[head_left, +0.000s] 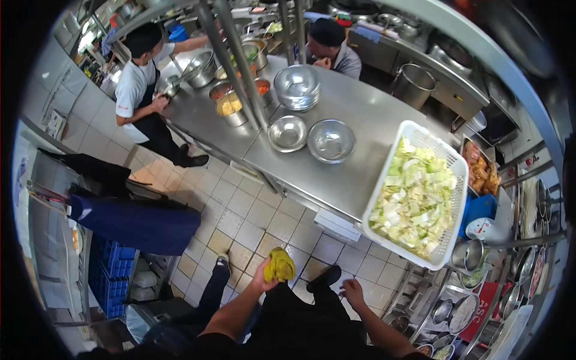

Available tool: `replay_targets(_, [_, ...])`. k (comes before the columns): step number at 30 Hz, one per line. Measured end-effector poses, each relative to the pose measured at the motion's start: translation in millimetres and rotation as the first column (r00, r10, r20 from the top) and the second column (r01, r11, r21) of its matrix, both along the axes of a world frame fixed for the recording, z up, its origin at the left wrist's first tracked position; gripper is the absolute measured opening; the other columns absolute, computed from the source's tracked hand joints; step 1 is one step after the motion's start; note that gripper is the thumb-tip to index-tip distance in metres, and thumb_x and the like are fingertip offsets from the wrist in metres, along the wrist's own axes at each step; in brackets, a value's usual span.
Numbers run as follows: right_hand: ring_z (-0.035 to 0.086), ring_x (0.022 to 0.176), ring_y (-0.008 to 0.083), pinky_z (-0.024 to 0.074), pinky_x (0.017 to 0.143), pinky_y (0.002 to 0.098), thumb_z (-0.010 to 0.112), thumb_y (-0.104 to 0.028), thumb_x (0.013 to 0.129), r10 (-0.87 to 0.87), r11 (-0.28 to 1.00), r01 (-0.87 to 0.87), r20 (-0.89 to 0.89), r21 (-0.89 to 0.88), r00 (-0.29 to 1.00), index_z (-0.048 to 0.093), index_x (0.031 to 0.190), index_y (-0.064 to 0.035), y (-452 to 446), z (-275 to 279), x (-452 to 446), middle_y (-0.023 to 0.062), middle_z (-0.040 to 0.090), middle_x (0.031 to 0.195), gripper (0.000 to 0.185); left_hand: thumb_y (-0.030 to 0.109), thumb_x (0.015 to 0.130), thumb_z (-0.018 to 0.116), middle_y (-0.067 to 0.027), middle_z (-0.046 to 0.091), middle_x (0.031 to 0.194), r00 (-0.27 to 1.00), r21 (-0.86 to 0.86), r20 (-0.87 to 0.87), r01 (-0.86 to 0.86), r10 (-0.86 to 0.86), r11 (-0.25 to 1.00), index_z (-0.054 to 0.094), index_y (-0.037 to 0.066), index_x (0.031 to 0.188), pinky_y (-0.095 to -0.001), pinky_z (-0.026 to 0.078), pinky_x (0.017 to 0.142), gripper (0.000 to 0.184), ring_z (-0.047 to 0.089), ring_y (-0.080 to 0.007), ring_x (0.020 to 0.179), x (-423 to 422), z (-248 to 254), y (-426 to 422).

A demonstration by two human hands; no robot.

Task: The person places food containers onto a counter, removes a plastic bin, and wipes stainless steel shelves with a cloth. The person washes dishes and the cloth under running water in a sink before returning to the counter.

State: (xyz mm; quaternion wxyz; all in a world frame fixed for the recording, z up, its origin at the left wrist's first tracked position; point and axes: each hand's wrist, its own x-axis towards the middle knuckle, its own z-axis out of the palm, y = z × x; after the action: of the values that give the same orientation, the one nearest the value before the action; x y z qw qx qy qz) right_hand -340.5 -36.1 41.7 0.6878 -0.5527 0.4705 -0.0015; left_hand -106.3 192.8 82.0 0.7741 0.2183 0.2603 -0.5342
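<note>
My left hand is closed around a crumpled yellow-green cloth, held in front of my body above the tiled floor. To the right, my right hand hangs loosely, its fingers slightly bent and apart, with nothing visible in it. Ahead of both hands is the steel worktable. A white perforated basket full of chopped cabbage sits at its right end. Two metal bowls, one left of the other, and a stack of bowls are farther along the table.
A person in a white shirt stands at the table's far left; another person is behind it. Steel posts rise from the table. Blue crates are at left. Shelves with bowls and a tray of cooked meat line the right.
</note>
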Motion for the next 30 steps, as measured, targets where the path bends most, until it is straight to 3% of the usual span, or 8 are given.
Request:
replay_targets(3, [0.058,0.069,0.0141,0.0467,0.057,0.0263,0.054,-0.021,0.084,0.405,0.813,-0.432,-0.153,-0.391,0.901,0.053,0.096,-0.0054,5,-32,93,0.0071,0.058,0.075,0.020,0.033,0.086,0.044,-0.0092,0.054,0.112,0.997,0.020,-0.062,-0.039,0.040,0.999,0.045,0.008,0.118,-0.0408,0.041,0.089,0.041,0.052,-0.0255,0.104,-40,-68,25])
replay_targets(9, [0.053,0.065,0.0132,0.0459,0.061,0.0264,0.046,-0.020,0.086,0.225,0.951,-0.150,0.274,-0.271,0.935,0.054,0.096,-0.0030,-45,-161,338,0.0041,0.057,0.076,0.022,0.019,0.084,0.052,-0.0102,0.055,0.108,0.985,0.271,-0.171,0.039,0.008,0.962,0.045,0.006,0.116,-0.0374,0.045,0.086,0.036,0.054,-0.0241,0.100,-76,-64,51])
replay_targets(10, [0.055,0.066,0.0147,0.0478,0.061,0.0285,0.047,-0.021,0.085,0.318,0.855,-0.382,-0.226,-0.351,0.921,0.055,0.097,-0.0055,-53,-179,373,0.0062,0.058,0.081,0.021,0.016,0.083,0.053,-0.0104,0.055,0.106,0.996,0.348,0.005,0.082,-0.090,0.934,0.045,0.005,0.116,-0.0362,0.046,0.085,0.035,0.054,-0.0240,0.100,-72,-59,59])
replay_targets(16, [0.058,0.066,0.0157,0.0504,0.051,0.0291,0.050,-0.032,0.086,-0.169,0.985,0.157,0.266,0.064,0.949,0.052,0.100,-0.0126,-28,-221,494,0.0053,0.059,0.085,0.024,0.020,0.086,0.049,-0.0095,0.054,0.110,0.933,0.392,-0.258,-0.138,0.253,0.910,0.043,0.005,0.119,-0.0351,0.046,0.083,0.037,0.054,-0.0234,0.100,-61,-113,152])
replay_targets(24, [0.056,0.069,0.0165,0.0505,0.052,0.0327,0.053,-0.027,0.084,-0.642,0.757,0.483,0.365,0.439,0.674,0.050,0.097,-0.0128,-51,-238,446,0.0032,0.055,0.078,0.019,0.026,0.086,0.048,-0.0095,0.049,0.119,0.953,0.411,0.075,-0.298,0.294,0.862,0.037,0.005,0.124,-0.0417,0.036,0.094,0.045,0.048,-0.0263,0.109,13,-98,215])
replay_targets(26, [0.054,0.071,0.0175,0.0471,0.054,0.0351,0.053,-0.028,0.084,-0.740,0.670,0.664,0.366,0.332,0.564,0.052,0.089,-0.0126,-55,-220,406,0.0039,0.054,0.077,0.016,0.027,0.086,0.048,-0.0090,0.049,0.119,0.956,0.413,0.072,-0.288,0.284,0.864,0.038,0.006,0.124,-0.0403,0.036,0.095,0.045,0.048,-0.0253,0.109,27,-89,218])
replay_targets(28, [0.052,0.066,0.0173,0.0431,0.054,0.0340,0.053,-0.031,0.083,-0.052,0.795,0.351,0.521,-0.495,0.852,0.053,0.077,-0.0101,-87,-320,307,0.0055,0.054,0.073,0.022,0.031,0.086,0.045,-0.0083,0.048,0.120,0.960,0.371,0.165,-0.273,0.227,0.888,0.039,0.008,0.123,-0.0404,0.034,0.095,0.044,0.046,-0.0248,0.110,37,-89,221])
replay_targets(30, [0.051,0.061,0.0163,0.0399,0.051,0.0304,0.052,-0.031,0.083,-0.545,0.834,0.542,0.310,0.104,0.779,0.052,0.065,-0.0080,-51,-207,270,0.0074,0.054,0.066,0.030,0.027,0.085,0.050,-0.0087,0.049,0.119,0.961,0.353,0.107,-0.275,0.253,0.894,0.040,0.005,0.123,-0.0378,0.036,0.094,0.045,0.048,-0.0237,0.109,47,-85,227])
